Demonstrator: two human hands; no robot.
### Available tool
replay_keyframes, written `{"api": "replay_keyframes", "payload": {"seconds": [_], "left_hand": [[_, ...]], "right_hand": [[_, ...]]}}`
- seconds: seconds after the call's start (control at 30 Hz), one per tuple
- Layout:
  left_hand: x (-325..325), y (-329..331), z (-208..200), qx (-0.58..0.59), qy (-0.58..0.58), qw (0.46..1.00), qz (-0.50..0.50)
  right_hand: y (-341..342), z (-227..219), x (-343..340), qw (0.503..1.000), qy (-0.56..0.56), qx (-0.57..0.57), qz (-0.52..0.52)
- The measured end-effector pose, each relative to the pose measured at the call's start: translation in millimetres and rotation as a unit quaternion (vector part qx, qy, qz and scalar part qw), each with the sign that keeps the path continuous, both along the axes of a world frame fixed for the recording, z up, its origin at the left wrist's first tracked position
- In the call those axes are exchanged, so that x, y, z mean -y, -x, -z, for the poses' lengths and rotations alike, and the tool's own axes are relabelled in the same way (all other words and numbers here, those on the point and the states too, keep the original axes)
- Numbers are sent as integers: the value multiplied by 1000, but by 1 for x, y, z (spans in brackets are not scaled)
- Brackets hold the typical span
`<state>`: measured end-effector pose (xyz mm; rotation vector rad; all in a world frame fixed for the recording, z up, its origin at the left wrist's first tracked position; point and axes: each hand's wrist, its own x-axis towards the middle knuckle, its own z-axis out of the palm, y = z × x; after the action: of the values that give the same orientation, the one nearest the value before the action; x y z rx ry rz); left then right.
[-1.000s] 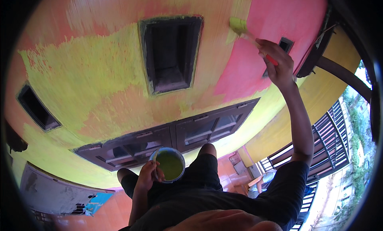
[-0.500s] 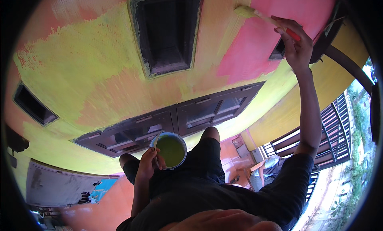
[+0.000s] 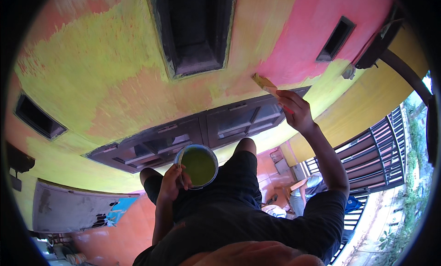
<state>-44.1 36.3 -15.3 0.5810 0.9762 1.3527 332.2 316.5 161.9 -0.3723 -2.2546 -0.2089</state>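
Note:
My left hand [image 3: 172, 182] is closed around the near left rim of a round paint bucket [image 3: 217, 167], holding it above my lap. Green paint [image 3: 201, 167] lies inside, and a thin pale strip, perhaps the bucket's handle, stands against the rim beside my fingers. Raised to the right, my right hand [image 3: 296, 110] grips a paintbrush [image 3: 270, 87] by its handle, which shows some red. Its bristles point up and left, at the wall [image 3: 239, 59] where orange meets pink, just above the dark window frame. Whether the tip touches the wall is hard to tell.
Wide brown shuttered windows [image 3: 204, 128] lie below the painted area. Dark recessed vents [image 3: 195, 36] break up the wall. Behind on the right are a metal fence [image 3: 372, 149] and another person [image 3: 301, 197] on the orange tiled floor [image 3: 124, 243]. A grey panel [image 3: 69, 208] stands lower left.
My right hand and the paintbrush have come down and left, from the upper pink area to just above the window frame. My left hand still holds the bucket in nearly the same place.

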Motion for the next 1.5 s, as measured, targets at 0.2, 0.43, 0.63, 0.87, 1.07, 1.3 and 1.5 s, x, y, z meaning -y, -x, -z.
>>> {"api": "replay_keyframes", "payload": {"seconds": [0.2,0.43,0.63,0.87,1.07,1.3,1.5], "left_hand": [[0,-4,-2,-4,-10,1000,0],[-1,-7,-5,0,-8,1000,-2],[1,-4,-2,7,6,1000,-1],[2,-6,-4,10,9,1000,3],[3,-12,-5,-32,32,999,-26],[3,-15,-3,90,47,995,-12],[3,-15,-6,87,53,995,-7]], "right_hand": [[-6,-114,-24,994,-52,-93,21],[12,-144,-26,968,-227,-106,-23],[16,-7,-2,996,-87,-12,2],[28,36,9,1000,8,8,-20],[24,-58,-10,982,-159,-103,3],[35,4,0,993,-117,-18,9],[30,77,14,1000,26,2,-17]]}}
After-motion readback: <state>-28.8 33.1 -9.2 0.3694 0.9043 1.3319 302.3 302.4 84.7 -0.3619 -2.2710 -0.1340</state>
